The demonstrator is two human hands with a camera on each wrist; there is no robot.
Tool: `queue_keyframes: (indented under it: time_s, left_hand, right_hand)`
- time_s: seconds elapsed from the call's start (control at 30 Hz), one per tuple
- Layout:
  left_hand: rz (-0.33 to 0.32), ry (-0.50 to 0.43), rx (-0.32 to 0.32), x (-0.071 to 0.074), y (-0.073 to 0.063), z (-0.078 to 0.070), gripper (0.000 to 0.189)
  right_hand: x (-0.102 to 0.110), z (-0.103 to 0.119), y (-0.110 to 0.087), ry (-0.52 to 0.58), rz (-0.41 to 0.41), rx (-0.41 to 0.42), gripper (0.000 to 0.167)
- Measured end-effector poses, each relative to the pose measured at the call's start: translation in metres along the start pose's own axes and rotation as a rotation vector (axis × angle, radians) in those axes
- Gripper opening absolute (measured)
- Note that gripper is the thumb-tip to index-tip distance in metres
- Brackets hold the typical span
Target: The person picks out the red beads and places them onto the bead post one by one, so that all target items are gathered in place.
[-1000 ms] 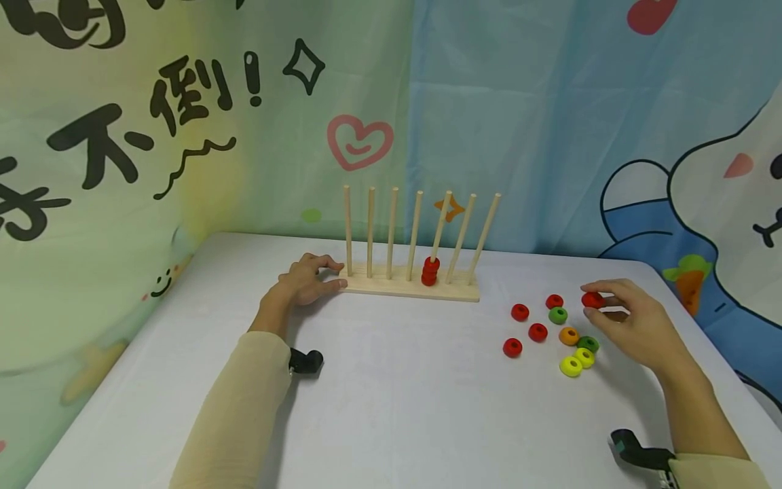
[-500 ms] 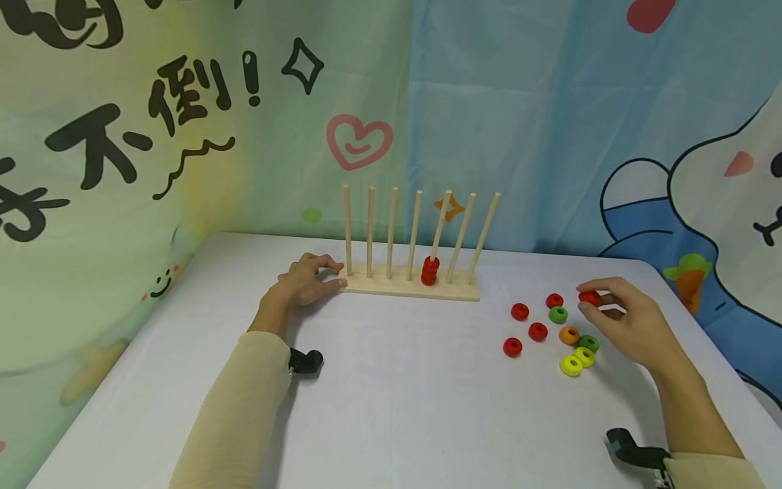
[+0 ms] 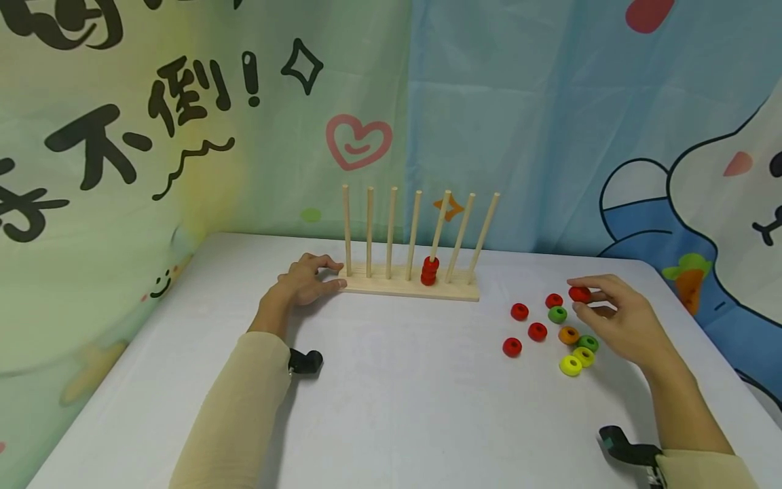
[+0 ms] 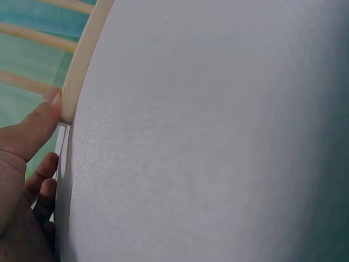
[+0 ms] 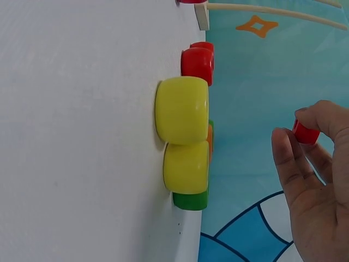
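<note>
A pale wooden peg rack (image 3: 409, 291) with several upright pegs stands toward the back of the table. Red beads (image 3: 430, 272) are stacked low on its third peg from the right. My left hand (image 3: 307, 280) grips the rack's left end; the left wrist view shows the thumb (image 4: 41, 123) against the base's corner. My right hand (image 3: 623, 319) pinches a red bead (image 3: 580, 294) between thumb and fingertips, raised above the table in the right wrist view. Under and left of that hand lie loose beads: red (image 3: 537, 331), green (image 3: 557, 314), orange (image 3: 569, 335) and yellow (image 3: 571, 365).
The white table (image 3: 397, 387) reaches back to a printed cloth backdrop (image 3: 489, 122). More loose red beads (image 3: 512, 347) lie between the rack and my right hand. A green bead (image 3: 588, 343) touches or nearly touches a yellow one (image 3: 584, 357).
My right hand has moved a little to the left and slightly up in the view, carrying the red bead. The left hand, the rack and the loose beads look unmoved.
</note>
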State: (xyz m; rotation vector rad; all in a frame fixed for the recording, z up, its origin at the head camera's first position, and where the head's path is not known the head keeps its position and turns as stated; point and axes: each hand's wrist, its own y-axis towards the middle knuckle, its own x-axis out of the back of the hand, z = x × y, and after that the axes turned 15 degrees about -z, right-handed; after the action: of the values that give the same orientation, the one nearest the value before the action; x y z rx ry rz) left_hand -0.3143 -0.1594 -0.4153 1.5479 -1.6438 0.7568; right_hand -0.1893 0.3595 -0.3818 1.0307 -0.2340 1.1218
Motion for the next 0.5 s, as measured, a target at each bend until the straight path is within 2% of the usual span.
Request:
queue_keyframes:
  time_s: [0.5]
  left_hand:
    - [0.003,0.001,-0.009,0.0015,0.0000,0.0018,0.051]
  right_hand:
    - [-0.0063,0.0102,0.0075,0.019,0.026,0.017,0.040]
